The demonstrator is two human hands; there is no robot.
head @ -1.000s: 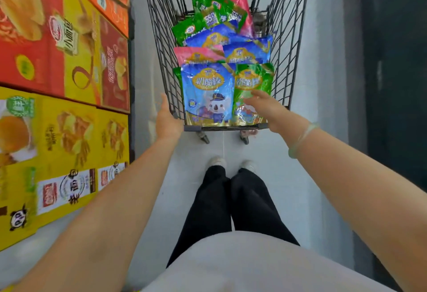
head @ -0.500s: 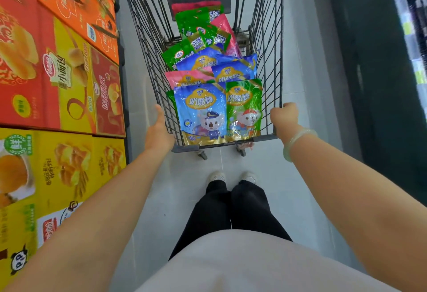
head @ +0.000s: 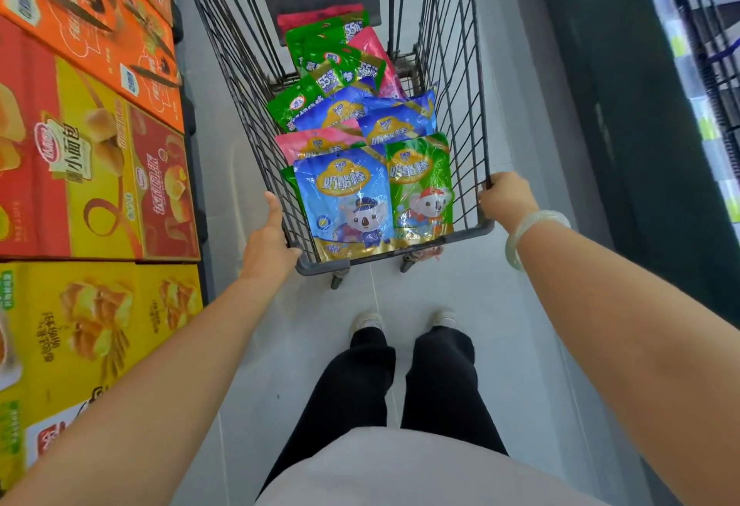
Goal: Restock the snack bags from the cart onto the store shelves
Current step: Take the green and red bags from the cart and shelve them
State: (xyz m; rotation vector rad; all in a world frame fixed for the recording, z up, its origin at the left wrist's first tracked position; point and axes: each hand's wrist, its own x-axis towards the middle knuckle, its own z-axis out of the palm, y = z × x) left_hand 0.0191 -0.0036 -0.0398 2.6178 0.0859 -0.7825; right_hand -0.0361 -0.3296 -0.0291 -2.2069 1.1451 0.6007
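A grey wire cart (head: 452, 125) stands in front of me in the aisle, filled with several snack bags in blue, green and pink. A blue bag (head: 346, 201) and a green bag (head: 420, 185) stand upright at the cart's near end. My left hand (head: 269, 245) grips the near left corner of the cart's rim. My right hand (head: 505, 195) is closed around the near right corner of the rim, with a pale bracelet on the wrist.
Stacked cartons of baked snacks (head: 92, 169) in red, orange and yellow line the left side. A dark wall (head: 624, 125) and a shelf unit (head: 704, 45) run along the right. My legs and shoes (head: 368, 321) stand on the pale tiled floor behind the cart.
My right hand left the green bag at the cart's near end and took hold of the right rim corner. The view tilted, and the cart now sits lower and closer.
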